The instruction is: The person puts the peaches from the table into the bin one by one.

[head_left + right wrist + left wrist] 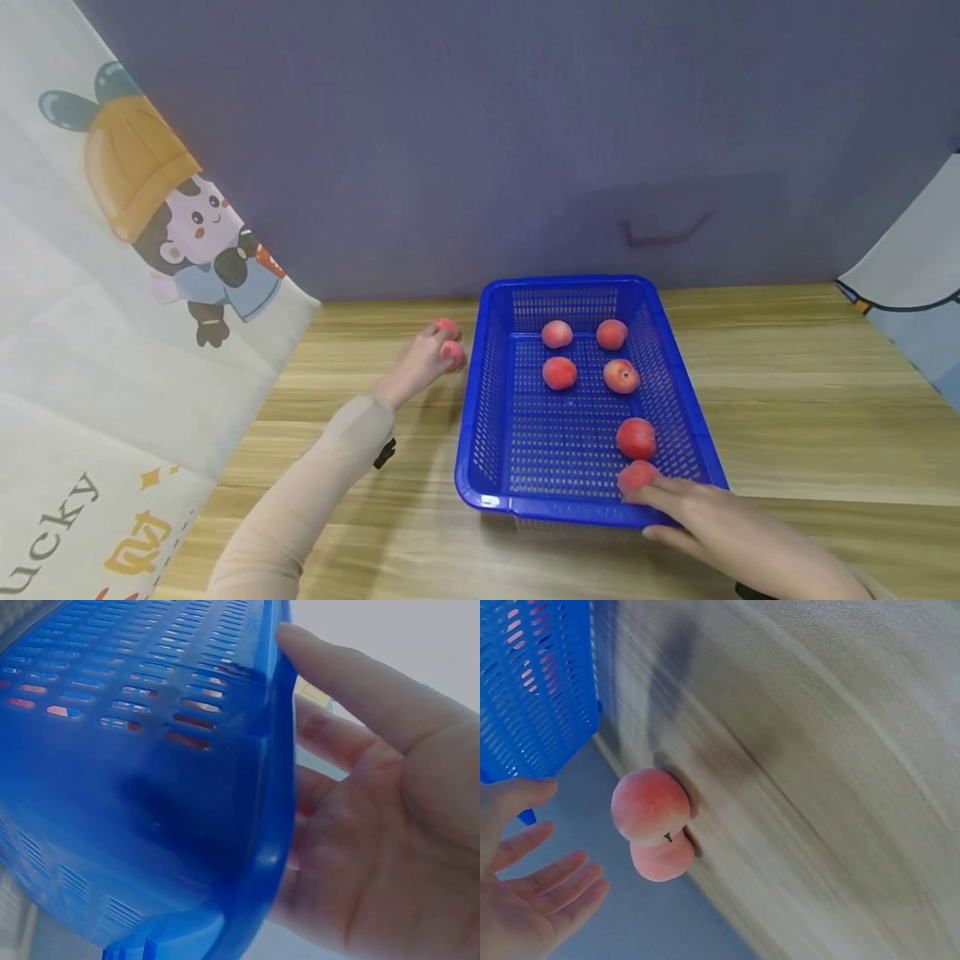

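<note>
My left hand (422, 364) reaches over the table left of the blue basket (592, 508). Two pinkish-red peaches lie there close together, a nearer peach (651, 806) and another peach (662, 857); the left wrist view shows relaxed, spread fingers (570, 894) beside them, palm bare. At the basket's near right corner is my right hand (697, 512), its fingers inside over the rim, by a peach (636, 476). Its thumb (330, 664) stays outside, tip at the rim. Just beyond that peach sits a red peach (636, 438); the basket wall hides most of the right fingertips.
Farther back in the basket, several more peaches sit in two short rows, among them a red peach (559, 373) and a yellowish one (622, 377). A grey-blue wall (525, 150) rises behind the wooden table (787, 392). On the left hangs a printed cloth (97, 350).
</note>
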`<state>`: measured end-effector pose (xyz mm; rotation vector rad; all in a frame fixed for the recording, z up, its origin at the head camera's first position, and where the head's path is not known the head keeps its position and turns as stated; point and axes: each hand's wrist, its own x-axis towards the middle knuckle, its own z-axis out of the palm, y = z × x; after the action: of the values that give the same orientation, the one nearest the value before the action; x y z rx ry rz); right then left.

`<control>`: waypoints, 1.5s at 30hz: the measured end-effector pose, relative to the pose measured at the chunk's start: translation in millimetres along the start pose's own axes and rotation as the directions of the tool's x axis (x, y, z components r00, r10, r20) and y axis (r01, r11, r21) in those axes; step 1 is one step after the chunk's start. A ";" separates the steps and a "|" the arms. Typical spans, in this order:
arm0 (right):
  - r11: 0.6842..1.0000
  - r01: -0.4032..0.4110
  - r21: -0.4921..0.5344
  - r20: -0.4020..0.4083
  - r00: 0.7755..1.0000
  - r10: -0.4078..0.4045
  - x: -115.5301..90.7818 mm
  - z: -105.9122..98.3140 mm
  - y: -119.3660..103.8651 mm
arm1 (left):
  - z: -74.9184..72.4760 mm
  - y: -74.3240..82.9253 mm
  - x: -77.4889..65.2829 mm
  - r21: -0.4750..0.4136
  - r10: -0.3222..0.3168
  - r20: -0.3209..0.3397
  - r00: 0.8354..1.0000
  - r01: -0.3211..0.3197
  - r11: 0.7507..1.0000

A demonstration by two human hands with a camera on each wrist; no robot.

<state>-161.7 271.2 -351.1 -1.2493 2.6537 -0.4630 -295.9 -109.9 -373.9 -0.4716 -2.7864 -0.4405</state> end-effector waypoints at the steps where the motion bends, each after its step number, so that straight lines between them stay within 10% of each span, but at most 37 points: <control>1: 1.000 0.008 -0.004 -0.005 1.000 -0.008 0.0 0.3 0.2 | 1.2 -0.4 0.5 -0.005 0.001 -0.001 1.000 -0.001 1.000; 45: 1.000 -0.017 0.026 0.023 1.000 0.016 -0.3 1.2 1.0 | 33.7 -10.2 17.2 0.029 -0.134 0.132 0.982 0.131 0.991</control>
<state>-161.8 271.8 -352.6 -1.2170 2.6278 -0.4768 -322.7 -103.0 -401.7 -0.3226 -2.9606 -0.4233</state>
